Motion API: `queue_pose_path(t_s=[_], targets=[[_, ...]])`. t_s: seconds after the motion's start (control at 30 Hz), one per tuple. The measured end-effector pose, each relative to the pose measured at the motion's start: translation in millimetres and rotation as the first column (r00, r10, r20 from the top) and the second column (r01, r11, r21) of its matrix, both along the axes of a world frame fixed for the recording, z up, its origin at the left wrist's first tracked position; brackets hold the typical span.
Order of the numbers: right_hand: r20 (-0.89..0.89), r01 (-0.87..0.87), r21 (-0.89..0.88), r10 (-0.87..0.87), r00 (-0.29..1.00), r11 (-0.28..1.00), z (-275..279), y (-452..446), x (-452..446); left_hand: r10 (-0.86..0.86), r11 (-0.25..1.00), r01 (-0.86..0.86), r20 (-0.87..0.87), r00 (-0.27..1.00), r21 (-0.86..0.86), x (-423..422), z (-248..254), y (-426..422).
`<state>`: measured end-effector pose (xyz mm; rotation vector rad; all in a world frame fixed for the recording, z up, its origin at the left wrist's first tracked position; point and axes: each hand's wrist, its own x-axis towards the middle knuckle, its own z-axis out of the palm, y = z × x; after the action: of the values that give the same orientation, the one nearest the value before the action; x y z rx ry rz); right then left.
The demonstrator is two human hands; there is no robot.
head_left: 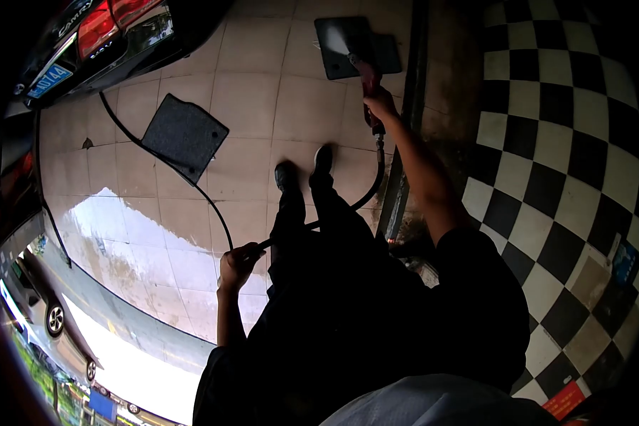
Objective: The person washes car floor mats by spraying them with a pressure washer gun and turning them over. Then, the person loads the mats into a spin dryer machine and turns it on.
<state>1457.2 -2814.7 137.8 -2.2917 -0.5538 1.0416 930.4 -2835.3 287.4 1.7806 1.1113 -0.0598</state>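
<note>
My right hand (381,104) is closed around a dark red spray gun (368,78) near the upper right. A whitish spray fans from its nozzle over a dark floor mat (339,62), which partly overlaps another dark mat (387,55). From the gun's base a black hose (378,181) curves down across my legs to my left hand (238,267), whose fingers are wrapped around it. Beyond that hand the hose runs up and left, passing along a grey car mat (184,135) that lies on the tiles.
A black car's rear (121,42) stands at the upper left. My shoes (286,175) are on beige floor tiles (245,106). A dark strip (413,85) along the floor separates them from a black-and-white checkered surface (547,177) on the right. Parked cars (57,326) show at the lower left.
</note>
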Motion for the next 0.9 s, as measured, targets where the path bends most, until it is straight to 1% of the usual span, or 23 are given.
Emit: queue_pose_path(t_s=[0.03,0.1,0.13,0.17,0.23,0.27,0.33,0.4,0.47,0.5,0.53,0.6,0.63,0.7,0.73,0.83,0.9], targets=[[-0.077,-0.022,-0.019,0.02,0.997,1.0,7,3,2,0.017,1.0,-0.017,0.01,1.0,-0.016,1,1,1],[0.051,0.009,-0.039,-0.007,0.999,0.999,-8,1,9,0.024,0.999,-0.024,0.004,1.0,-0.022,6,5,-1],[0.119,0.029,-0.04,-0.024,0.993,0.999,-4,6,9,0.023,1.0,-0.023,0.004,1.0,-0.017,11,5,2],[0.041,0.073,-0.08,-0.07,0.997,0.994,7,6,11,0.02,1.0,-0.019,0.008,1.0,-0.009,12,4,5],[0.026,0.112,-0.072,-0.111,0.994,0.991,9,-3,20,0.016,1.0,-0.016,0.012,1.0,-0.003,12,4,5],[0.018,0.131,-0.07,-0.13,0.991,0.989,10,-11,25,0.01,1.0,-0.01,-0.001,1.0,-0.028,15,4,4],[0.025,0.187,-0.053,-0.186,0.982,0.981,-11,-32,43,-0.007,0.998,0.006,-0.024,1.0,-0.068,24,4,6],[0.011,0.242,-0.047,-0.241,0.97,0.969,-16,-51,54,-0.019,0.997,0.019,-0.002,1.0,-0.073,33,4,9],[-0.024,0.289,-0.054,-0.29,0.957,0.956,-8,-69,60,-0.038,0.995,0.038,-0.004,0.999,-0.088,40,4,8],[-0.028,0.282,-0.133,-0.288,0.957,0.95,-34,-86,75,-0.051,0.994,0.049,-0.017,0.999,-0.095,42,3,10],[-0.03,0.337,-0.119,-0.342,0.939,0.934,-25,-90,73,-0.063,0.993,0.06,-0.031,0.998,-0.101,43,2,11],[-0.035,0.441,-0.091,-0.445,0.895,0.893,12,-99,58,-0.071,0.994,0.069,-0.013,0.997,-0.087,44,-2,11],[-0.028,0.444,0.006,-0.444,0.896,0.896,13,-106,56,-0.072,0.994,0.072,-0.004,0.997,-0.08,46,-1,11],[-0.006,0.438,-0.026,-0.438,0.899,0.899,-2,-122,63,-0.083,0.991,0.079,-0.034,0.996,-0.105,49,3,12],[0.004,0.433,-0.042,-0.434,0.901,0.9,0,-124,60,-0.087,0.99,0.081,-0.05,0.995,-0.117,50,6,13],[-0.058,0.497,-0.036,-0.498,0.865,0.867,10,-125,45,-0.098,0.988,0.089,-0.068,0.993,-0.123,46,5,12],[-0.105,0.453,-0.107,-0.463,0.88,0.885,-11,-136,43,-0.096,0.99,0.089,-0.055,0.994,-0.114,38,1,8]])
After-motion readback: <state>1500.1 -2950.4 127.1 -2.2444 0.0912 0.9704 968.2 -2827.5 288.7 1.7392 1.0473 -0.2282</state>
